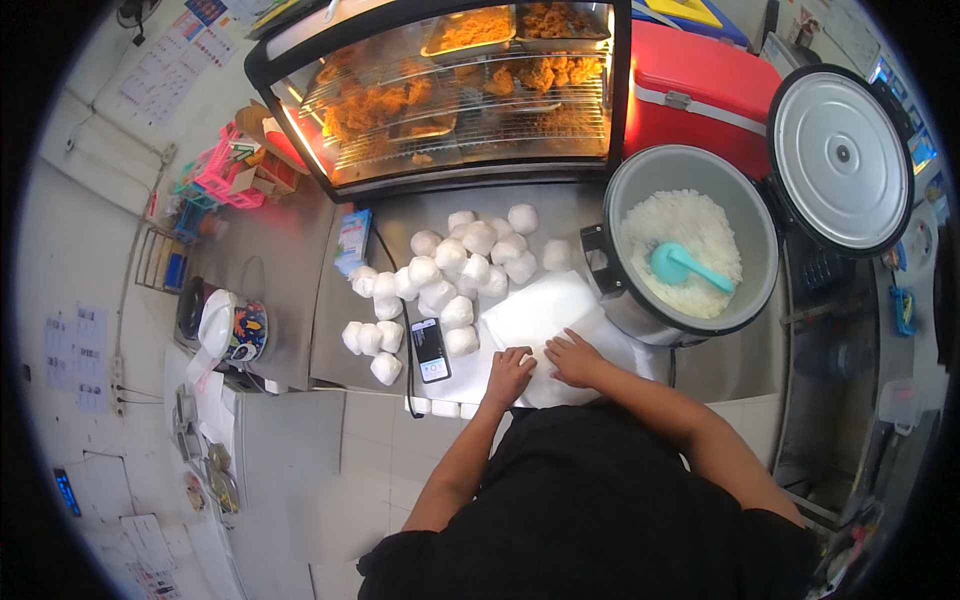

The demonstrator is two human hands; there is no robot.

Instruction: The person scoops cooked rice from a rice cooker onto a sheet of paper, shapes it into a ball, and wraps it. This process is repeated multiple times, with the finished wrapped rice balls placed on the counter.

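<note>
My left hand (511, 373) is over white wrapping paper (551, 390) at the counter's front edge, fingers bent down; whether they pinch the paper cannot be made out. Just to its right, my right hand (576, 360) rests on the paper with its fingers spread. Beyond both hands lies a stack of white paper sheets (536, 309). Many round white paper-wrapped bundles (451, 255) are heaped to the left and behind. A smartphone (430, 351) with its screen lit lies left of my left hand. To the right, an open rice cooker (694, 169) holds cooked rice (679, 214) and a turquoise scoop (686, 268).
A lit glass display warmer (469, 169) with fried chicken (375, 105) stands at the back. Next to it is a red cooler box (701, 82). The cooker's raised lid (841, 161) leans out rightward. A black cable (409, 360) crosses the steel counter (337, 345) past the bundles.
</note>
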